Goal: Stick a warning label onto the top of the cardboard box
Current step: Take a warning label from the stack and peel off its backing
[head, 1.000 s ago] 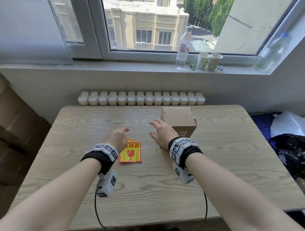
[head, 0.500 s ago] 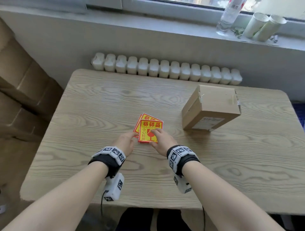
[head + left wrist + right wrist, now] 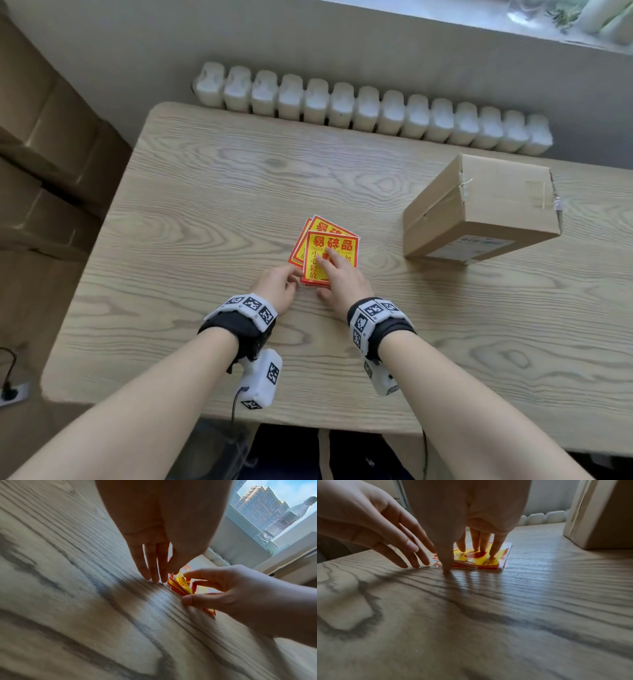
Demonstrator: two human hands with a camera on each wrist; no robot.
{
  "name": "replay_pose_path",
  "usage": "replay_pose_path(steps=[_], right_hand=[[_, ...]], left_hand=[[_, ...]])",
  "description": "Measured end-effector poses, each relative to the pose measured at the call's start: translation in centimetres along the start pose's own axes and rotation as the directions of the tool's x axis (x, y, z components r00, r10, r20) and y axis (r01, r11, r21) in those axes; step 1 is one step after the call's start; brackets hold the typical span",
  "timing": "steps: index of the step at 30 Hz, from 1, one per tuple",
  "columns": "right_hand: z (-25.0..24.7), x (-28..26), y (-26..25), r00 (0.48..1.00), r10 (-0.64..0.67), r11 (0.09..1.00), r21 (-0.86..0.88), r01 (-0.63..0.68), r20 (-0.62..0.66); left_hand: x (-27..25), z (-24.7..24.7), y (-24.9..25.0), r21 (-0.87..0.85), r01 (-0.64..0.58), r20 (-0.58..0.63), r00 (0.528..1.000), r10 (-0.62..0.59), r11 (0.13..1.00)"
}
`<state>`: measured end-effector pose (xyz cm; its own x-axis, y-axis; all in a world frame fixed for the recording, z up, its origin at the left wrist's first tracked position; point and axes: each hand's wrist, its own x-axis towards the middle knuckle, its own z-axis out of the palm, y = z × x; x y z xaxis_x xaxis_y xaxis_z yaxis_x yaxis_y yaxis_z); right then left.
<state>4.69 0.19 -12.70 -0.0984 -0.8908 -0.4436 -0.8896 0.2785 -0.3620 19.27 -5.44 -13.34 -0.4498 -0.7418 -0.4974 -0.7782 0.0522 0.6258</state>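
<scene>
A small stack of red-and-yellow warning labels (image 3: 330,245) lies flat mid-table. My right hand (image 3: 337,277) presses straight fingers (image 3: 479,547) on the top label (image 3: 476,559); its thumb (image 3: 447,566) touches the table at the stack's near edge. My left hand (image 3: 279,286) holds nothing, its straight fingertips (image 3: 154,579) on the table against the stack's (image 3: 180,585) left edge. The closed cardboard box (image 3: 486,212) stands to the right, apart from both hands, its top bare apart from tape.
The wooden table (image 3: 205,205) backs onto a white radiator (image 3: 370,106) under a windowsill. Brown cartons (image 3: 44,137) are stacked on the floor at the left. In the right wrist view the box (image 3: 604,517) rises close on the right.
Both hands have come together at the label stack. The right hand left the box's side and its fingers slid onto the top label. The head camera has tilted down.
</scene>
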Motion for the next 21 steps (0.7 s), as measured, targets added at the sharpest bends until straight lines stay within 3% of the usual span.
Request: replay_pose_path(steps=[8,16,21], right_hand=[[0.8,-0.1,0.1,0.999,0.010,1.000,0.000,-0.010,-0.031],[1.5,-0.1,0.4,0.990,-0.049,0.999,-0.009,0.049,-0.130],[0.6,-0.8,0.3,0.986,0.014,0.997,0.082,-0.001,-0.164]], left_hand=[[0.5,0.9,0.6,-0.229,0.040,0.016,0.999,-0.037,0.973],[0.8,1.3,-0.4,-0.299,0.104,-0.016,0.993,-0.114,0.949],[0.2,1.1,0.1,-0.311,0.107,-0.024,0.992,-0.120,0.945]])
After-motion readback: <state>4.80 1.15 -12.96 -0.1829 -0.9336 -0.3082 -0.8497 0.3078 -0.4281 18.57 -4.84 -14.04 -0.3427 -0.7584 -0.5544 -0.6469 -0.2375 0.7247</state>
